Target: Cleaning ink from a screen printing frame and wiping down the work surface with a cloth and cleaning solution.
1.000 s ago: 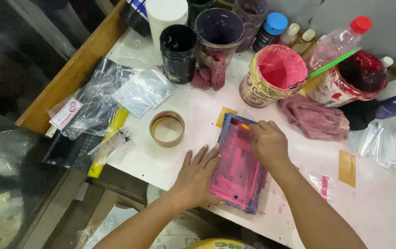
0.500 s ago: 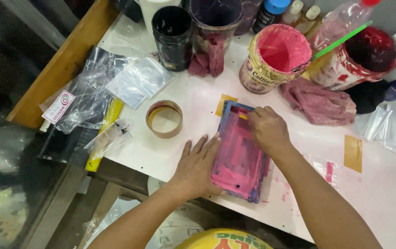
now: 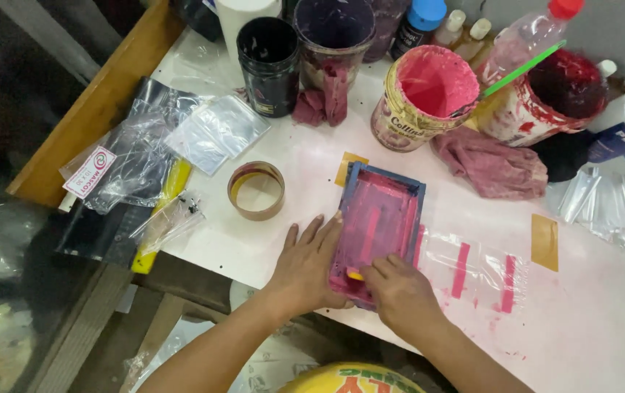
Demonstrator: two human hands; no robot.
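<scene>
White paint-stained table (image 3: 589,327) under pink frame (image 3: 381,218)

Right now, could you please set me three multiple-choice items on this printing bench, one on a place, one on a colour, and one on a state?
1. Where does the roll of tape lie?
A. On the table, left of the printing frame
B. Inside the black tub
C. On top of the pink rag

2. What colour is the paint in the open can behind the frame?
A. Blue
B. Pink
C. Yellow

3. How is the left hand placed?
A. Raised off the table
B. Closed round a bottle
C. Flat, fingers spread, against the frame's left edge

Answers:
1. A, the roll sits on bare white table beside the frame, apart from it.
2. B, the can's inside is coated bright pink.
3. C, its fingers lie open along the frame, while the right hand rests at the near end.
</scene>
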